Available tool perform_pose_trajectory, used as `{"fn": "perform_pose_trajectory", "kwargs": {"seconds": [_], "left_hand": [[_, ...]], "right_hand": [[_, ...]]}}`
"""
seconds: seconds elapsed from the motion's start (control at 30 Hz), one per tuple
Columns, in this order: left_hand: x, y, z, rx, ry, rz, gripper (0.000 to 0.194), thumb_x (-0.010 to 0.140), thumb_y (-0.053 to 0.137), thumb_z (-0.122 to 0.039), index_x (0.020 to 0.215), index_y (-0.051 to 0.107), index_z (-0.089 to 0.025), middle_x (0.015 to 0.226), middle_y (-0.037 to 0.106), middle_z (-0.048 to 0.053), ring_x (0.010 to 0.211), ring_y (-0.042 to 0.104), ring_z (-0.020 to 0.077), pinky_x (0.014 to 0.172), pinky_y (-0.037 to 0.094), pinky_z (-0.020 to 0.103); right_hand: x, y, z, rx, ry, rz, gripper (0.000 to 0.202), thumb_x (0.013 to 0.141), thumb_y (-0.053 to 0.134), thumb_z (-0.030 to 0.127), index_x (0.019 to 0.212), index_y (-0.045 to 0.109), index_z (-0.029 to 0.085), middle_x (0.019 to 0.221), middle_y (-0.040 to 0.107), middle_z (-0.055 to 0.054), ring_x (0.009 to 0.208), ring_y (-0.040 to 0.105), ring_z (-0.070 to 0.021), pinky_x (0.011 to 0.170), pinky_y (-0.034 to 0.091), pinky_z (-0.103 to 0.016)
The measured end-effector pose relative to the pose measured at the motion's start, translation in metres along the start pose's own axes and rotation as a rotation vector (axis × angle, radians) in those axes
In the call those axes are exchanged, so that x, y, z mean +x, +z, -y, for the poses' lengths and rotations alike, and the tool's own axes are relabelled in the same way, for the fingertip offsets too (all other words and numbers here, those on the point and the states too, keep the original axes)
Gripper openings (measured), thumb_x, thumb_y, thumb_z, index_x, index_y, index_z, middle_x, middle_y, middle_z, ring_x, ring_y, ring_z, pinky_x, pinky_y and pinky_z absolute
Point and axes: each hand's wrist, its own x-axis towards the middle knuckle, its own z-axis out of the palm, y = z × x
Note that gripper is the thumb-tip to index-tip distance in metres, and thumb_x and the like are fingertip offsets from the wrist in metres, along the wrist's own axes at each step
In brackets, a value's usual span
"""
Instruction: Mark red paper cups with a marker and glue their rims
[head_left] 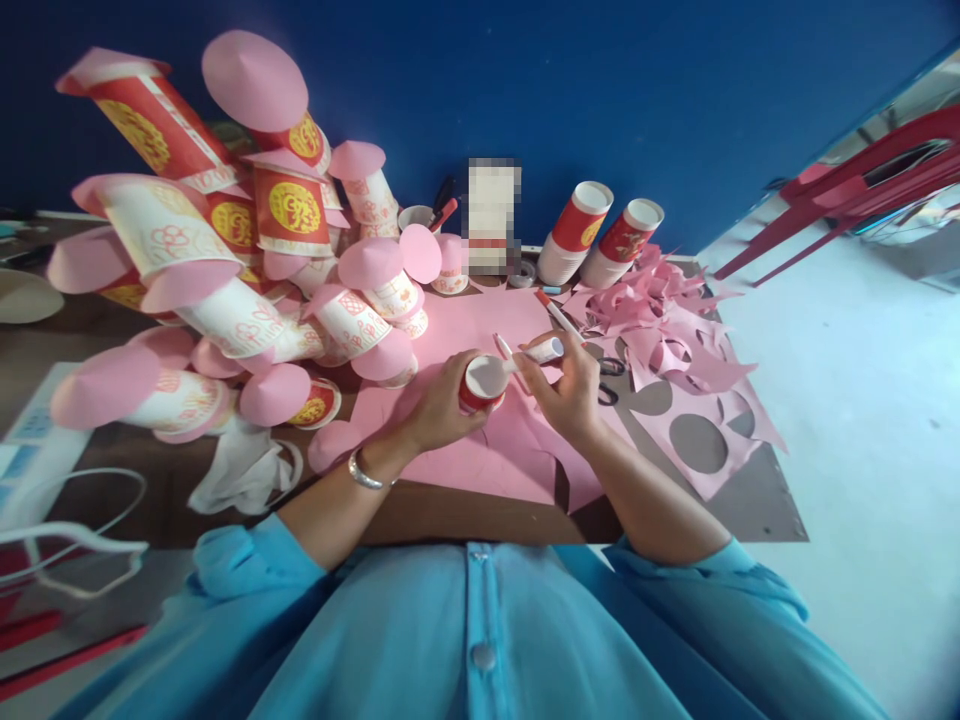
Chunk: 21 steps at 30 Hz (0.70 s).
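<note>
My left hand (448, 402) is wrapped around a red paper cup (480, 397), its white open mouth turned up toward me. Close to the cup's right rim, my right hand (564, 392) grips a white glue stick (545, 350); whether its tip touches the rim is hard to tell. A white pen (502, 346) shows just behind the right fingers. Under both hands lie sheets of pink paper (487, 462). A red-tipped white marker (559, 315) and black-handled scissors (609, 368) are near my right hand.
Many paper cups with pink cone tops (247, 305) crowd the left side. Two cup stacks (576, 235) stand at the back by the blue wall (637, 90). Pink paper scraps (675, 345) pile up at right. A crumpled white cloth (244, 468) lies front left.
</note>
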Motion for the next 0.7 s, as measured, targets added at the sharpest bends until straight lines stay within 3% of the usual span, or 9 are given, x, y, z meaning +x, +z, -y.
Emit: {"fn": "perform_pose_trajectory", "kwargs": {"seconds": [0.23,0.53,0.7], "left_hand": [[0.0032,0.0004,-0.0007,-0.057,-0.026,-0.023,0.073,0.081,0.098,-0.037,0.138,0.055,-0.025,0.136,0.072,0.011,0.124,0.074,0.0292,0.106,0.063,0.048],[0.0038,-0.0002,-0.0018,-0.013,-0.025,-0.040,0.064,0.084,0.096,-0.034,0.134,0.057,-0.026,0.134,0.069,0.009,0.126,0.070,0.0284,0.109,0.061,0.049],[0.0033,0.0023,0.0003,-0.027,0.003,-0.067,0.064,0.084,0.096,-0.033,0.134,0.057,-0.024,0.131,0.070,0.010,0.123,0.071,0.0284,0.106,0.062,0.048]], "right_hand": [[0.0015,0.0018,-0.0014,0.015,0.064,0.001,0.025,0.099,0.072,0.047,0.092,0.059,0.027,0.075,0.072,0.001,0.064,0.071,-0.0168,0.064,0.059,-0.030],[0.0015,0.0030,-0.0051,0.053,0.023,-0.067,0.023,0.099,0.076,0.038,0.088,0.059,0.026,0.070,0.069,0.004,0.059,0.066,-0.0147,0.060,0.057,-0.029],[-0.0062,0.0043,-0.0011,0.095,0.059,-0.058,0.020,0.100,0.076,0.040,0.095,0.062,0.026,0.077,0.072,0.002,0.065,0.070,-0.0167,0.062,0.059,-0.030]]}}
